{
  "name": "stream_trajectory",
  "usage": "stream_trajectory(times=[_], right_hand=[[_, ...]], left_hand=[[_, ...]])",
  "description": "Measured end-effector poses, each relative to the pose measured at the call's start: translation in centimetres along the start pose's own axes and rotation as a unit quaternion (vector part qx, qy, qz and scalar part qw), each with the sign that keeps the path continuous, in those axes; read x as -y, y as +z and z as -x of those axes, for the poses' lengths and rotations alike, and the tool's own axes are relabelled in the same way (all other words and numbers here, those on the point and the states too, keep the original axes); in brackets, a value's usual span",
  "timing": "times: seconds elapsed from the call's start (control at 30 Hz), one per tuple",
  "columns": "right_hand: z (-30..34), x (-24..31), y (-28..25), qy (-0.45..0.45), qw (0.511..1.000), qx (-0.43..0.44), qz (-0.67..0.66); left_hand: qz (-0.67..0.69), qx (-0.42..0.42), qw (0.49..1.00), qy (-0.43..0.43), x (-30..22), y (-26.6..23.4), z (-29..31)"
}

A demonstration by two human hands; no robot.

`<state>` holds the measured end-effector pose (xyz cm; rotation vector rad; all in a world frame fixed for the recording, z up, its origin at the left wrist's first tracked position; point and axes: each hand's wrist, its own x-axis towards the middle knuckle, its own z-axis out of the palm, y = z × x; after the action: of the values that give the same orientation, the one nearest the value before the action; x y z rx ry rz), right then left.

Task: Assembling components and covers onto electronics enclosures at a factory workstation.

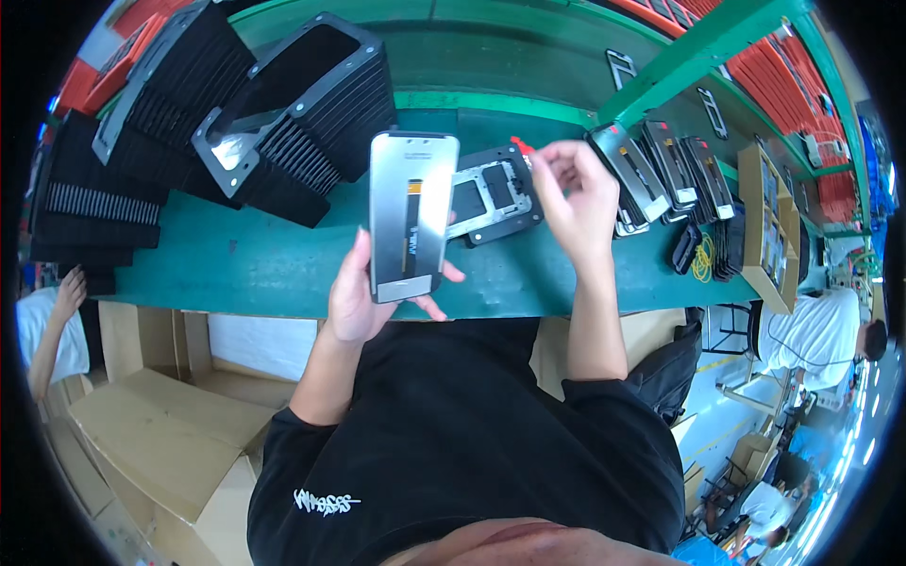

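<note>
My left hand (349, 302) is closed around a phone screen panel (390, 212), held upright above the bench. The panel's silvery back faces me, with a dark flex cable (411, 226) running down its middle. My right hand (582, 203) is raised to the right, fingers curled and thumb near the index finger. At its fingertips shows a small red tab (521, 145), which it seems to pinch. Behind the panel, partly covered by it, a black fixture (517, 223) with a metal phone frame (477, 222) in it lies on the green bench.
Tall stacks of black fixture plates (321, 113) stand at the back left. Stacked phone panels (630, 174) lie to the right, beside yellow rubber bands (703, 259) and a cardboard tray (769, 226). A green post (698, 57) rises behind. An open carton (170, 434) sits below left; other people work at both sides.
</note>
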<state>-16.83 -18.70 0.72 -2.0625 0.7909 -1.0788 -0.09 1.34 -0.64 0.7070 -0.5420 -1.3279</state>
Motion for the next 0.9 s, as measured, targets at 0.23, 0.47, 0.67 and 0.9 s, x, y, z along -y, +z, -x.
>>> stream_trajectory(times=[0.23, 0.47, 0.67, 0.9], right_hand=[[1.8, 4.8, 0.0, 0.160, 0.789, 0.483, -0.344], [2.9, -1.8, -2.6, 0.141, 0.924, 0.245, -0.259], [1.9, -4.4, -1.8, 0.169, 0.970, 0.057, -0.163], [1.7, -4.7, -0.2, 0.200, 0.953, 0.043, -0.224]], left_hand=[[0.027, -0.025, 0.999, 0.005, 1.1, -0.5, -0.7], [-0.470, 0.003, 0.875, 0.117, -3.4, -0.8, -1.7], [-0.720, 0.001, 0.654, 0.232, -2.3, -1.6, -5.1], [-0.718, 0.017, 0.662, 0.216, 0.3, -0.7, -8.4]])
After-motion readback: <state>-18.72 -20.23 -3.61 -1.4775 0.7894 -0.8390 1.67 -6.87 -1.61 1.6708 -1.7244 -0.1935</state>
